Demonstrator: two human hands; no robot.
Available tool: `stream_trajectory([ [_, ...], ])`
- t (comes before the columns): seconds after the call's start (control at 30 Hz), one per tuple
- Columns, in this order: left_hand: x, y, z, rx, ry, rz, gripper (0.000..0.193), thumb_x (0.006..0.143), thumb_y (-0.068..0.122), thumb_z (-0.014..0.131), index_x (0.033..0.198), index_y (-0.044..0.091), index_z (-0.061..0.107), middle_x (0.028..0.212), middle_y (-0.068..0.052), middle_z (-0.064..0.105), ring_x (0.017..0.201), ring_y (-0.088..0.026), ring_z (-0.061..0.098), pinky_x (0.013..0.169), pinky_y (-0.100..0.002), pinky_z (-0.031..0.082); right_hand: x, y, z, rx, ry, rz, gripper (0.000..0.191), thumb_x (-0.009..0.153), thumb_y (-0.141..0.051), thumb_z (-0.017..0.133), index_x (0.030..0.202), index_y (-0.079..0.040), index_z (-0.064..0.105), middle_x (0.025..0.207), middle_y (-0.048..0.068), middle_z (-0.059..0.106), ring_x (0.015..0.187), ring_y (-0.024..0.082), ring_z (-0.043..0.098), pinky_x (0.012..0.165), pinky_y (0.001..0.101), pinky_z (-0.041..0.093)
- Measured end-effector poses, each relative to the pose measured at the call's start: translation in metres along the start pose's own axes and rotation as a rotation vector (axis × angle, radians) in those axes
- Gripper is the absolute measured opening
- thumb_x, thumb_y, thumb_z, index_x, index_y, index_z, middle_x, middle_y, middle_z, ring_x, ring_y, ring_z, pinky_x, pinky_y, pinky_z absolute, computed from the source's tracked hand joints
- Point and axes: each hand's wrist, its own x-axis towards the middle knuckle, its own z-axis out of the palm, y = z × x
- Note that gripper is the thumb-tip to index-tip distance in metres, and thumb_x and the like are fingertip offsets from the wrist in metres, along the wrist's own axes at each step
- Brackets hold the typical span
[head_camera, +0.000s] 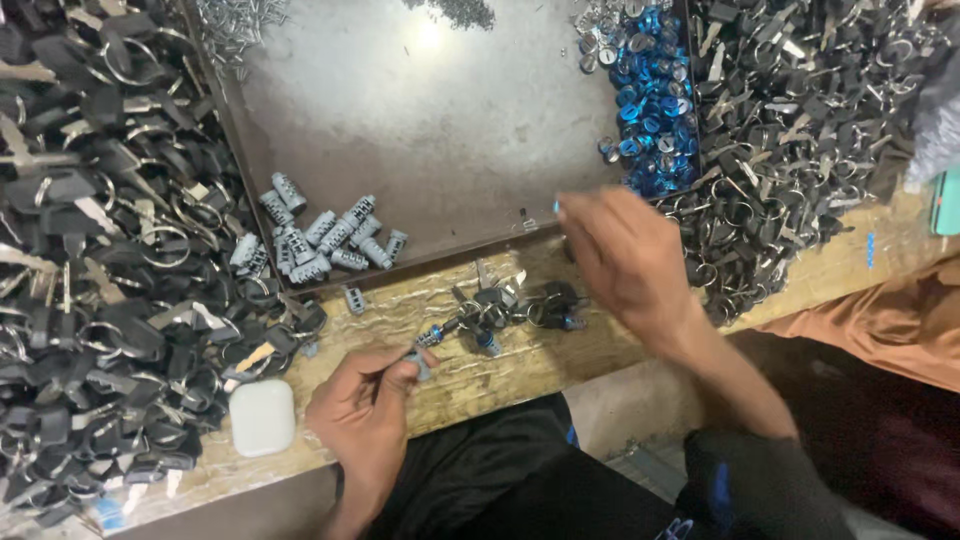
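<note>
My left hand (365, 405) is near the front edge of the wooden bench, fingers pinched on a small grey lock cylinder (418, 365). Just beyond it lies a little cluster of black-headed keys on rings with blue-tipped cylinders (500, 310). My right hand (622, 250) hovers over the tray's front rim, its fingertips pinched on a tiny blue part (556, 207). A group of several grey lock cylinders (320, 240) lies in the dark metal tray (450, 130), left of my right hand.
Large heaps of black keys on rings cover the left (100, 250) and the right (800, 110). A pile of blue rings (655, 100) fills the tray's right edge. A white earbud case (262, 417) sits on the bench. One loose cylinder (354, 299) lies outside the tray.
</note>
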Motion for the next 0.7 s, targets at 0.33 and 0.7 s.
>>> stream_trajectory([
  [0.33, -0.032, 0.015, 0.021, 0.172, -0.277, -0.123, 0.008, 0.086, -0.001, 0.081, 0.088, -0.001, 0.073, 0.080, -0.006, 0.074, 0.072, -0.011, 0.068, 0.066, -0.023, 0.055, -0.088, -0.080, 0.016, 0.666, -0.070, 0.027, 0.020, 0.085, 0.002, 0.080, 0.103, 0.002, 0.073, 0.079, 0.010, 0.068, 0.065, 0.021, 0.066, 0.057, 0.0333, 0.049],
  [0.7, -0.028, 0.002, 0.004, -0.024, -0.495, -0.560, 0.017, 0.091, 0.007, 0.074, 0.102, -0.006, 0.075, 0.086, -0.008, 0.075, 0.075, -0.009, 0.069, 0.065, -0.023, 0.055, -0.120, -0.074, 0.041, 0.528, -0.011, -0.329, 0.042, 0.086, -0.010, 0.090, 0.112, 0.013, 0.067, 0.072, 0.007, 0.058, 0.058, 0.018, 0.060, 0.049, 0.0320, 0.046],
])
